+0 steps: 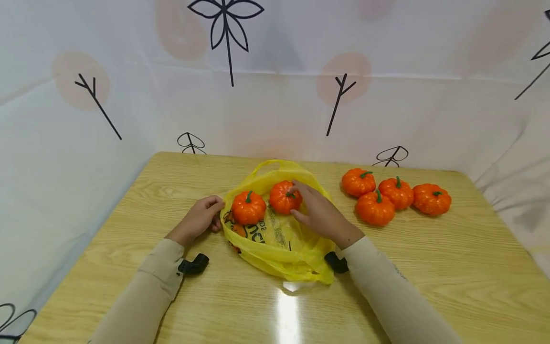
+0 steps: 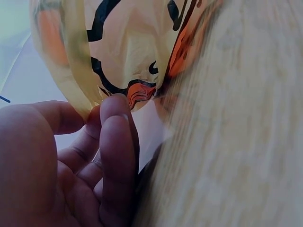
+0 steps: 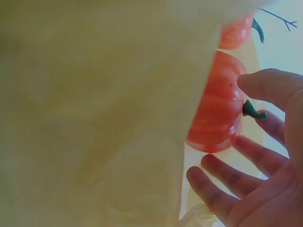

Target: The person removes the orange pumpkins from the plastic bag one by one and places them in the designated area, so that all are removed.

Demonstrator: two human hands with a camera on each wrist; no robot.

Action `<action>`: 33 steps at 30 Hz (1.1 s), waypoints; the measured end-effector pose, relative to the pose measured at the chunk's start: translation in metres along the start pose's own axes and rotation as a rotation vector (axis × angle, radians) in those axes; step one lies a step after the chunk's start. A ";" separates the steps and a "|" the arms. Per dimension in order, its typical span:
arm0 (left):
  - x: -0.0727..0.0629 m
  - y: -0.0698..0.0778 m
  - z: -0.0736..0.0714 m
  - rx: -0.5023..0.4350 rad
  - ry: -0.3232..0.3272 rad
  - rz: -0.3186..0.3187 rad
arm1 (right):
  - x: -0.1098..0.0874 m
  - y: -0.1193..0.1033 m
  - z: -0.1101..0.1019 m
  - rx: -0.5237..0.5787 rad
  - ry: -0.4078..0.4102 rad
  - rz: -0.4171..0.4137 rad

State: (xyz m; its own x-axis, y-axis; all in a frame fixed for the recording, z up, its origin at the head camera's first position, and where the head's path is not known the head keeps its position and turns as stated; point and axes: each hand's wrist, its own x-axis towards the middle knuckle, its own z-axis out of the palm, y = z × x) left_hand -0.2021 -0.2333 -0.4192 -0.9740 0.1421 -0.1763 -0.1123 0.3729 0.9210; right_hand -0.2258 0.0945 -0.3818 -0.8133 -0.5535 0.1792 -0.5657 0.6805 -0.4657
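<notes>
A yellow plastic bag (image 1: 296, 260) with black print lies spread open on the table, two small orange pumpkins inside it. My left hand (image 1: 201, 216) pinches the bag's left rim between thumb and forefinger; the left wrist view shows the pinched plastic (image 2: 124, 56) close up. One pumpkin (image 1: 248, 208) sits near that rim, its green stem upward. Over the other pumpkin (image 1: 283, 198) reaches my right hand (image 1: 320, 210), its fingers spread. In the right wrist view the thumb and fingers stand loosely around this pumpkin (image 3: 218, 106), while the bag's wall hides part of it.
Several more orange pumpkins (image 1: 375, 209) stand in a cluster on the wooden table (image 1: 464, 267), right of the bag. Behind the table's far edge hangs a pale cloth (image 1: 275, 110) with line drawings. A black device (image 1: 194, 264) is worn at the left wrist.
</notes>
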 end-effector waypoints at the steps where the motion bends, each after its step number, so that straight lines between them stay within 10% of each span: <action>1: 0.000 0.000 0.000 -0.002 -0.003 0.001 | 0.000 0.000 0.000 0.001 -0.001 0.003; 33: 0.001 0.000 0.001 0.009 0.006 0.010 | 0.000 -0.002 0.007 0.031 0.007 -0.010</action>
State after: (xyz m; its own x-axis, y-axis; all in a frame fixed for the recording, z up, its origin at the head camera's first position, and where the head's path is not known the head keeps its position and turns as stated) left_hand -0.2034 -0.2326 -0.4200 -0.9762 0.1406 -0.1654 -0.1011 0.3798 0.9195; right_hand -0.2242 0.0900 -0.3871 -0.8088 -0.5566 0.1898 -0.5692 0.6600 -0.4903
